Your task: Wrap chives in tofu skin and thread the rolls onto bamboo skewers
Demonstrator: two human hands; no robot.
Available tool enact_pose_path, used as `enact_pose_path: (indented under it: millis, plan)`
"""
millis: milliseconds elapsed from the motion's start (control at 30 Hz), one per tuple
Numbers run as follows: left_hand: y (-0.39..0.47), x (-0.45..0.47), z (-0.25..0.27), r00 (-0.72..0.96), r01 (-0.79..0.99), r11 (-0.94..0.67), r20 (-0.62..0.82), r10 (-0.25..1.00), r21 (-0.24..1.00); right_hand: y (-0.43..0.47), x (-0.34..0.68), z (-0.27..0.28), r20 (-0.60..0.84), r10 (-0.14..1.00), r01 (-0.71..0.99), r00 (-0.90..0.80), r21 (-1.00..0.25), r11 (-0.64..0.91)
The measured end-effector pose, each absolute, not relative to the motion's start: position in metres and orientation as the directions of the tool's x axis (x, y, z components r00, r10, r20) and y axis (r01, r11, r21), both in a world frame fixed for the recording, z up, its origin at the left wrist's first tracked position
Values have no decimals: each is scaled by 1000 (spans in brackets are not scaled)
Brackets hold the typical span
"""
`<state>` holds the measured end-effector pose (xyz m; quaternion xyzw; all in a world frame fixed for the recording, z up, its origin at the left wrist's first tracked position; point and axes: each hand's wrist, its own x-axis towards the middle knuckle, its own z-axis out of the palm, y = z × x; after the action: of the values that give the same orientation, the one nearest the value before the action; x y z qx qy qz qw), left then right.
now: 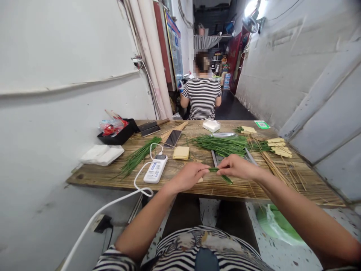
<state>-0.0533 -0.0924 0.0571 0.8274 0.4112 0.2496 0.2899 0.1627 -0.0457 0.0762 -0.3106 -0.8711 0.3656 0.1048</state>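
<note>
A small bundle of green chives stretches between my two hands over the table's front edge. My left hand pinches one end, and my right hand grips the bundle further along. One end hangs bent below the right fingers. Just beyond my hands, a large pile of chives lies on a metal tray. To the left is a stack of pale yellow sheets, probably tofu skin. Skewered yellow pieces with greens lie to the right.
Loose bamboo skewers lie at right. Further left are more chives, a phone, a white power bank with its cable, tissues and a black box. A person in a striped shirt is beyond the table.
</note>
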Motion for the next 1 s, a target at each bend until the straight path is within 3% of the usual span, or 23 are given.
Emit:
enact_pose_path:
  millis: [167,267,400,567,867,1000]
  plan:
    - [-92,-49,54,466,566,-493,237,853,661,-45,164,76,-148,725,425,-673,-879,215]
    - [-92,-40,46,380,490,-409,234,895,770,-50,161,74,-150,787,378,-598,-919,112]
    - [-93,-25,37,260,222,-293,233,937,930,-57,152,66,-60,872,229,-485,-972,60]
    - [-96,-7,33,147,161,-278,256,956,947,-65,139,54,9,944,38,-330,-999,23]
    - [-99,-2,29,157,-75,29,-16,988,997,-72,127,38,64,978,-52,-198,-997,54]
    - [-102,-5,33,204,-95,54,-34,978,994,-76,125,34,46,984,-88,-172,-996,32]
